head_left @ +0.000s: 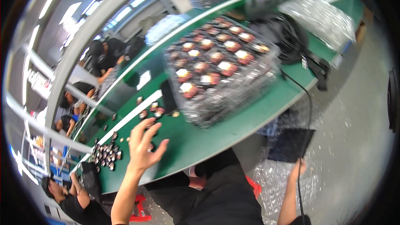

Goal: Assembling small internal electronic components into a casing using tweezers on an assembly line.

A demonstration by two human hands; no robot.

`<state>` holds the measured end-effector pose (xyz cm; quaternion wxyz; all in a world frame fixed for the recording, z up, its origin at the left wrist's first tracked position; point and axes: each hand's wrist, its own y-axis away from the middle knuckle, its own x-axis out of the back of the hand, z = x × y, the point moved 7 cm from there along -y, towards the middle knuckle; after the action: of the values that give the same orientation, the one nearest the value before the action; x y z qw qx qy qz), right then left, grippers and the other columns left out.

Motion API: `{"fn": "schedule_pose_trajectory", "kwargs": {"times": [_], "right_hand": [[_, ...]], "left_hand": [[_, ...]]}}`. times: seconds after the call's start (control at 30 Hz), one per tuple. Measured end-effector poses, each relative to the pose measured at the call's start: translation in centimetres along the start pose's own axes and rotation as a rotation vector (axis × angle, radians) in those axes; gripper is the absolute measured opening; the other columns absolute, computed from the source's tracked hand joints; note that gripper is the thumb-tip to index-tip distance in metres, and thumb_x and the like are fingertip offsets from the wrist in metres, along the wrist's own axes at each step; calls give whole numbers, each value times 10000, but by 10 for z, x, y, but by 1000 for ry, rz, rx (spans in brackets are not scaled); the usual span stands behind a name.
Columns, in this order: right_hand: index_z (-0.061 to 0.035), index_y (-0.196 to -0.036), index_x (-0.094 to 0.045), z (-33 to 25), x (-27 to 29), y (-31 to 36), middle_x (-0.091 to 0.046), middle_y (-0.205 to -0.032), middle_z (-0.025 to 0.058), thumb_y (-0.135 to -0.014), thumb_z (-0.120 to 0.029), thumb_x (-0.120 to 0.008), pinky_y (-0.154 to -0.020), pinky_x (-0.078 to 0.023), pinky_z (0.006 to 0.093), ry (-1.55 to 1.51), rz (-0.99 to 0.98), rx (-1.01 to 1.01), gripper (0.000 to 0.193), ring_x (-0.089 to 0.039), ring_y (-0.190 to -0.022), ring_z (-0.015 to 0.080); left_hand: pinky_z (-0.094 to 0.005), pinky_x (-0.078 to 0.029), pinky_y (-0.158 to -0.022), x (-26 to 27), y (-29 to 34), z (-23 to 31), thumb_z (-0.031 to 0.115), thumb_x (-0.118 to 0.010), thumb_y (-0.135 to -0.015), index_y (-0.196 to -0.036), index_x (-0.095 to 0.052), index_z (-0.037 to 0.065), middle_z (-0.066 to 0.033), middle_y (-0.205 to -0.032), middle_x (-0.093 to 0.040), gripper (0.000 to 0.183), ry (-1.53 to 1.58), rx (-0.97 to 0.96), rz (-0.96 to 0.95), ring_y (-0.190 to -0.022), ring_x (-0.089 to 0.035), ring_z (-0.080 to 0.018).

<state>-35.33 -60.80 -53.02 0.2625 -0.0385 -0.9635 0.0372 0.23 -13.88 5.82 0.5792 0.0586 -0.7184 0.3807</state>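
My left hand (146, 143) is raised over the green table with fingers spread and nothing in them. Just beyond its fingertips lie several small dark-and-copper parts (157, 110), their kind blurred. Down at the right, beside the table edge, my right hand (296, 171) grips the lower edge of a dark, flat, square panel (287, 145); some fingers are hidden. A black cable (309, 104) runs from the tabletop down past this hand. Ahead on the table stands a stack of clear plastic trays (233, 96), its top one filled with rows of copper-coloured parts (227, 67).
A heap of small parts (107, 154) lies at the table's left. A black bag (283, 37) and clear plastic packaging (321, 18) sit at the far right. More clear trays (266, 179) are low beside me. Several people work at the left and across the table. Red stool parts (141, 210) show below.
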Motion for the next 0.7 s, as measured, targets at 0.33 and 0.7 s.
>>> {"fn": "schedule_pose_trajectory", "kwargs": {"times": [0.33,0.7], "right_hand": [[96,-1080,-599,-406,223,-68,-678,-1022,130,-1160,-105,-609,-914,-510,350,-107,103,657,217,-580,-921,220],[-38,-835,-607,-764,137,146,-751,-1132,173,-643,-94,-875,-647,-605,404,-130,-280,1941,335,-772,-848,314]], "left_hand": [[-538,-377,-1316,-18,25,-173,579,-911,-861,-1682,-464,106,-213,-1773,-390,1048,217,444,-153,-1638,-391,-414],[-491,-552,-1052,-76,-20,-256,286,-680,-1079,-1247,-764,72,-101,-1277,-709,284,185,390,-113,-1237,-659,-341]]}}
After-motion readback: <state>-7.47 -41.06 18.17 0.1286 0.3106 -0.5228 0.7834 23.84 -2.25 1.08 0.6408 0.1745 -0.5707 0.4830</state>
